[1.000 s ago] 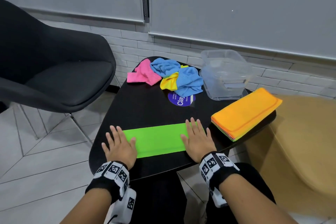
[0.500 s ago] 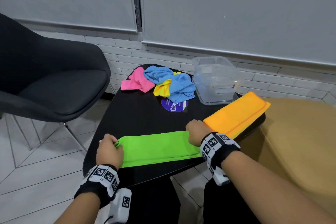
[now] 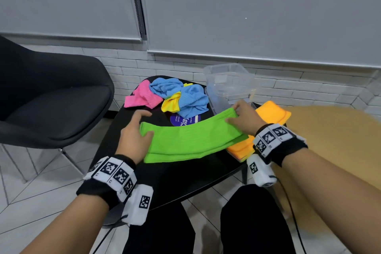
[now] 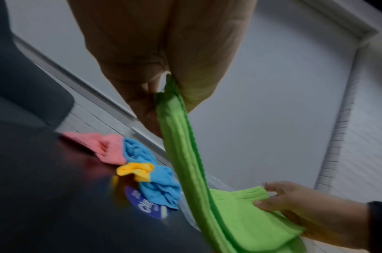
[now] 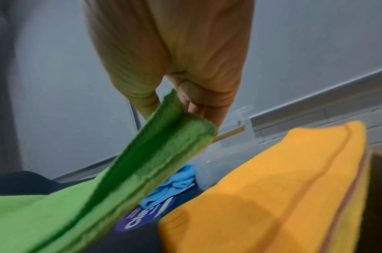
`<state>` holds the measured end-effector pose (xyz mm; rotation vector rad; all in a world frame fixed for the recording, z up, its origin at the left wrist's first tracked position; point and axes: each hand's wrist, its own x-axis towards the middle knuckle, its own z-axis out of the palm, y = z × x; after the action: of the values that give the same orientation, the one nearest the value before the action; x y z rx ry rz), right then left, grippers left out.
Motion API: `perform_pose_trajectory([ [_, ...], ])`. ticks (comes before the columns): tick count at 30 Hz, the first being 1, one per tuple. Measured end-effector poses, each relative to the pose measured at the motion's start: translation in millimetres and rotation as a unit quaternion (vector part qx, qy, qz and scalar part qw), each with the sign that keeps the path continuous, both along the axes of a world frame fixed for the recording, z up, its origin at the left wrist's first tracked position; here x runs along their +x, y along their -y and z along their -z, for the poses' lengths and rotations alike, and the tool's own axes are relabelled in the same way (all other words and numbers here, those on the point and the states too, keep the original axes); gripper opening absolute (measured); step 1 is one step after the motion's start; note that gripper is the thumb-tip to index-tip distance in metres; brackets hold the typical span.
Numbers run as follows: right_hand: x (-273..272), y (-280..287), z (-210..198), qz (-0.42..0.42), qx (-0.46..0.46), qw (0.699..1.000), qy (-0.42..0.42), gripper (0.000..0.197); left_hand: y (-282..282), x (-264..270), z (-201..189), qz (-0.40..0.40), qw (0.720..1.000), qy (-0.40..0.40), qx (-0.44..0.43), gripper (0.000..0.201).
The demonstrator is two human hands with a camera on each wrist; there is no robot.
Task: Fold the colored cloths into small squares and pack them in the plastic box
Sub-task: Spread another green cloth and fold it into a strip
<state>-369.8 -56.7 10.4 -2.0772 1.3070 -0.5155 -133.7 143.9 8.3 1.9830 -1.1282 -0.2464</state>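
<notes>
Counter [image 3: 165, 181] first: a dark top carrying everything, with the clear plastic box [image 3: 228, 84] at its far right and a crumpled heap of pink, blue and yellow cloths [image 3: 171, 97] at its far middle. Nearer and to the right lies the stack of folded orange cloths [image 3: 272, 112]. Across the front hangs the green cloth [image 3: 191, 140], folded into a long strip and lifted off the top, its long axis running left to right and climbing toward the box end. The two hands stand apart, one at each short end. The left hand [image 3: 134, 138] pinches the near-left end between thumb and fingers; the right hand [image 3: 245, 117] pinches the far-right end, just in front of the box and above the orange stack.

As I judge it, the coming move is to bring one end over to the other and halve the strip; both hands already hold their ends, so neither has to reach, and the right one sits closer to the box.

The head view gives the strip's whole lie and the box behind it. The left wrist view alone shows the cloth's doubled edge running out of the thumb's pinch and down to the other hand. The right wrist view, blurred, shows the end's thick layers and the orange stack close beneath.
</notes>
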Motion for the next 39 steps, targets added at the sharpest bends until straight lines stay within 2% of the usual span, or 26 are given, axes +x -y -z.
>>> perform_pose_trajectory([
  [4,-44.5,31.5,-8.1,0.061,-0.065,0.996,0.001,0.041,28.7,-39.2,0.0,0.080,0.995,-0.036,0.048,0.022],
  [8,-84.4,58.3,-16.0,0.073,-0.120,0.989,-0.052,0.029,60.3,-81.4,8.6,0.114,0.990,-0.066,0.055,0.016],
  [12,-106.7,91.3,-24.9,0.069,-0.166,0.975,-0.130,0.026,89.5,-121.4,16.4,0.130,0.986,-0.090,0.048,0.013],
  [15,-116.1,118.1,-28.0,0.086,-0.186,0.965,-0.165,0.020,110.1,-143.4,25.2,0.123,0.985,-0.113,0.051,0.020],
  [18,-116.8,139.3,-23.7,0.082,-0.170,0.960,-0.206,0.028,126.9,-154.1,33.2,0.103,0.983,-0.144,0.048,0.022],
  [22,-112.4,158.4,-3.8,0.044,-0.155,0.958,-0.237,0.036,141.1,-157.8,46.3,0.075,0.982,-0.162,0.063,0.024],
  [27,-105.7,172.4,29.1,0.014,-0.144,0.951,-0.272,0.039,150.6,-159.7,65.5,0.061,0.983,-0.144,0.098,0.025],
  [29,-105.1,173.7,42.9,0.014,-0.145,0.943,-0.299,0.039,151.7,-161.3,71.4,0.074,0.982,-0.122,0.123,0.028],
  [32,-107.1,171.9,63.0,0.027,-0.160,0.931,-0.327,0.043,149.4,-166.7,76.6,0.087,0.984,-0.027,0.153,0.033],
  [35,-107.7,166.7,70.7,0.056,-0.164,0.934,-0.312,0.045,147.5,-173.5,76.0,0.075,0.982,0.091,0.151,0.036],
  [39,-98.5,152.7,68.1,0.088,-0.175,0.943,-0.269,0.043,157.6,-185.6,71.7,0.114,0.970,0.169,0.136,0.049],
])
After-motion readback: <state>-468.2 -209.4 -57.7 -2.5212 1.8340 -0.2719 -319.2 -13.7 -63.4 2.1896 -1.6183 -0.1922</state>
